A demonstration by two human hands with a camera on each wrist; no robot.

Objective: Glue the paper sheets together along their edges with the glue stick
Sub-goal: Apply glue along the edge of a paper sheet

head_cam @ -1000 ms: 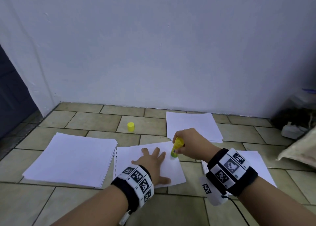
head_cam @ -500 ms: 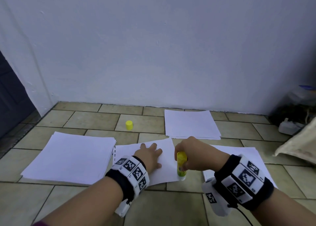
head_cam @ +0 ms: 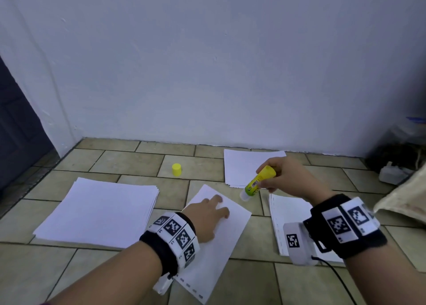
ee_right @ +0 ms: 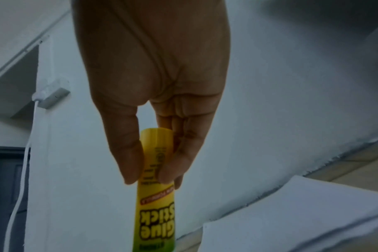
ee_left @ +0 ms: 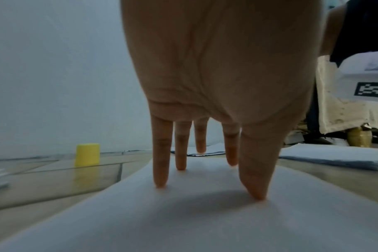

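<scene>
Yellow glue stick (head_cam: 258, 183) pinched in right fingers (ee_right: 129, 153) (tilted); left fingers (ee_left: 161, 153) splayed on sheet (head_cam: 221, 240).

The bare floor (head_cam: 129, 164) between the paper piles leaves room to pass. At 11 o'clock from the left hand (head_cam: 207, 214) the yellow cap (head_cam: 176, 169) stands alone. At 3 o'clock a paper pile (head_cam: 290, 214) and a bag (head_cam: 405, 201) block the way.

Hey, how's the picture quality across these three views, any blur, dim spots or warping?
Head view: dim bluish light, wide-angle bending at the edges. Left wrist view: left hand fairly sharp, sheet blurs up close, soft shadow under the fingers. Right wrist view: dark, right hand underexposed, glue stick label readable.
</scene>
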